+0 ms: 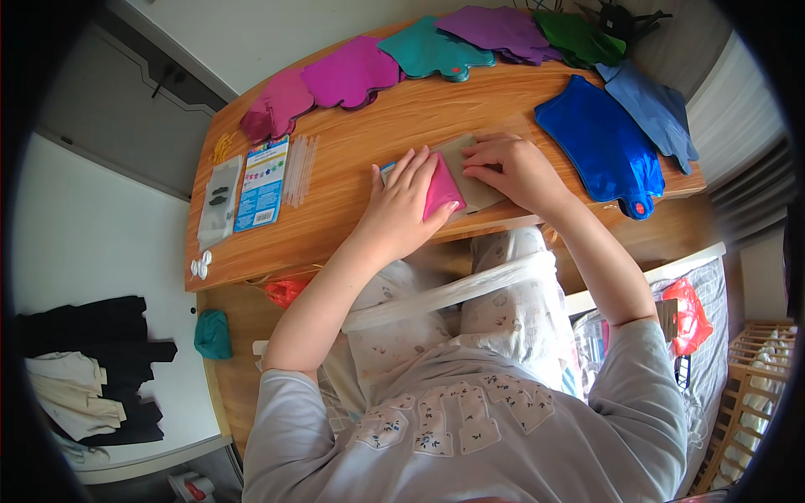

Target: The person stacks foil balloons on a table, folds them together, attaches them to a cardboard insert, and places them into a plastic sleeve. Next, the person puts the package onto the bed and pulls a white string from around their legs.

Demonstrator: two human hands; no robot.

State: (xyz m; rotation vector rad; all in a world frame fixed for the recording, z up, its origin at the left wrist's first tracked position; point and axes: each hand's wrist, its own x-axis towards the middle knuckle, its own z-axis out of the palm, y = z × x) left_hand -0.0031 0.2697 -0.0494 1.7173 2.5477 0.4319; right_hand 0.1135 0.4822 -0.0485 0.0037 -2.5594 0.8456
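Observation:
Stretched out flat, my left hand [402, 205] presses on a folded pink piece [440, 186] near the table's front edge. Its fingers cover part of the pink piece, and a sliver of blue and white shows beside them. A grey-brown card or flap [476, 189] lies against the right side of the pink piece. Over that card my right hand [516, 172] is bent, with thumb and fingertips drawn together. What, if anything, is between those fingertips is hidden.
Flat foil balloons in pink [352, 71], teal [436, 49], purple [499, 29], green [579, 38] and blue [599, 138] line the wooden table's [335, 235] far and right edges. A blue package card [262, 189], clear sticks [300, 172] and a plastic bag [220, 201] lie left.

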